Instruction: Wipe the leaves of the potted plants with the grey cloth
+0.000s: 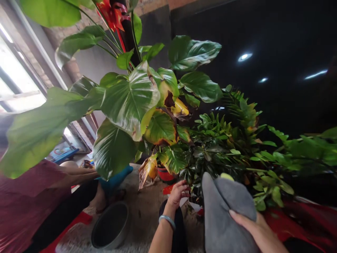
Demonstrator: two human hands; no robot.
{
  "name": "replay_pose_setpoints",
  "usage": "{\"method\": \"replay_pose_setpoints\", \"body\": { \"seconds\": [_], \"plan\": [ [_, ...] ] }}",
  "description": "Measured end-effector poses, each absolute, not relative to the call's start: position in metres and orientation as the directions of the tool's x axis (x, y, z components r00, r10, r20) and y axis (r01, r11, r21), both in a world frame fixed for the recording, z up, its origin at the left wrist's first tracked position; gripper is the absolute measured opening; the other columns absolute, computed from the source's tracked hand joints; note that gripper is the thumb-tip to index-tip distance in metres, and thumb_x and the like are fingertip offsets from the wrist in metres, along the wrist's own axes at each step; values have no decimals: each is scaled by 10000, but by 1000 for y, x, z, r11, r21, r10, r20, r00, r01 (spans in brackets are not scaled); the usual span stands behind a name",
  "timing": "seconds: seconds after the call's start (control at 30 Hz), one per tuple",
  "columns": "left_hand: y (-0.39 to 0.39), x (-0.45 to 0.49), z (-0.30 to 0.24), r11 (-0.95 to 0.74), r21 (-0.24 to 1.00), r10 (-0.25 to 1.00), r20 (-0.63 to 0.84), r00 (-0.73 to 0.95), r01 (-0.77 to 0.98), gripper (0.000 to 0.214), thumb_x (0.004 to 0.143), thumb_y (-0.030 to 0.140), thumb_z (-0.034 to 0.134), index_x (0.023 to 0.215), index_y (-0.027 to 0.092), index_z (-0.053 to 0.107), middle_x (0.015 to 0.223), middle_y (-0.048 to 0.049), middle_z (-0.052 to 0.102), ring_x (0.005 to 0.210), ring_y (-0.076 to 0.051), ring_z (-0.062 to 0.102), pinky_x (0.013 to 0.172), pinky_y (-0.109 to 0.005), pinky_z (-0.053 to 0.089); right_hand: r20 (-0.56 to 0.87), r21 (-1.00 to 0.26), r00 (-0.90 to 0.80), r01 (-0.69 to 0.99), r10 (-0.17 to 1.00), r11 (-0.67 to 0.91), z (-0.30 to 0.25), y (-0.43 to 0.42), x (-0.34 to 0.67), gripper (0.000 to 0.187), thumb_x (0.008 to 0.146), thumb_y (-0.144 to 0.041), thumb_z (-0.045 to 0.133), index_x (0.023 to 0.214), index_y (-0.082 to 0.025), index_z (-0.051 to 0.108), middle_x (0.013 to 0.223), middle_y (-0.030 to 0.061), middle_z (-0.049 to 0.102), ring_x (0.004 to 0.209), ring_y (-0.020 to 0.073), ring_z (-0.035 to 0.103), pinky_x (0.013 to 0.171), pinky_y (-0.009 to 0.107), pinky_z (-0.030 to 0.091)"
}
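My right hand (250, 225) grips a soft grey cloth (221, 214), thumb pressed on its front; the fingers behind it are hidden. The cloth hangs in a loose fold over the lower right. My left hand (177, 195), a pale bracelet (167, 222) at its wrist, reaches forward with loosely bent fingers and nothing visible in them. Close to its fingertips are the dark leaves of a low plant (186, 172). Just beyond stands a red pot (166, 174) under a tall broad-leaved plant (131, 98), some of whose leaves are yellow and brown.
A grey basin (110, 225) sits on the floor at lower left. Beside it a person in a dark red top (28, 200) partly shows behind a large leaf. More leafy plants (273, 154) fill the right, before a shiny black wall (276, 45). Red material (297, 225) lies lower right.
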State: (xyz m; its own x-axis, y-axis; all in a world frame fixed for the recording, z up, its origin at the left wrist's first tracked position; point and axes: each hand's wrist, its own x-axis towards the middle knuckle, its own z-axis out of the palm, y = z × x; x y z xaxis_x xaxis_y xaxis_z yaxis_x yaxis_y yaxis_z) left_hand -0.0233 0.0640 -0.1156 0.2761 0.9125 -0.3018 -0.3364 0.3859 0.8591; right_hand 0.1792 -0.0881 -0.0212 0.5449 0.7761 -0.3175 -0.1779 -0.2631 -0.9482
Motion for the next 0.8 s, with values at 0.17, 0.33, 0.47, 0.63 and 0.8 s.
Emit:
{"method": "replay_pose_setpoints", "body": {
  "seconds": [0.17,0.33,0.47,0.63,0.8],
  "plan": [
    [63,-21,-117,368,865,919,-283,274,-342,388,485,271,774,837,136,683,729,-40,650,720,-183,595,639,-290,441,-107,-978,631,-204,768,32,35,-31,174,454,445,-438,797,817,-189,720,874,104,782,965,371,683,792,432,546],
    [59,-24,-111,366,860,920,-279,273,-354,396,462,227,742,843,124,709,740,-52,666,699,-172,587,607,-277,428,-113,-993,472,-31,874,-112,7,-23,155,256,453,-365,740,660,-217,713,700,83,777,788,351,722,716,422,562],
    [59,-27,-110,384,845,918,-303,258,-373,409,451,213,756,848,125,722,661,-23,650,615,-136,552,606,-272,419,-200,-979,312,-17,929,-205,-4,-55,150,230,470,-360,712,640,-207,733,663,74,773,707,336,726,658,405,569],
    [60,-29,-111,398,839,912,-319,258,-372,464,455,214,799,900,116,709,685,-46,656,688,-174,597,633,-288,435,-24,-1000,609,-21,793,-14,36,-32,163,430,453,-486,759,751,-178,731,790,134,785,837,367,719,732,430,558],
    [59,-29,-110,390,852,920,-345,185,-349,496,491,199,787,971,129,688,779,-67,670,783,-206,624,662,-297,455,77,-994,592,112,802,13,24,-2,158,455,476,-459,708,844,-192,717,895,139,787,931,374,702,848,460,524]
  ]
}}
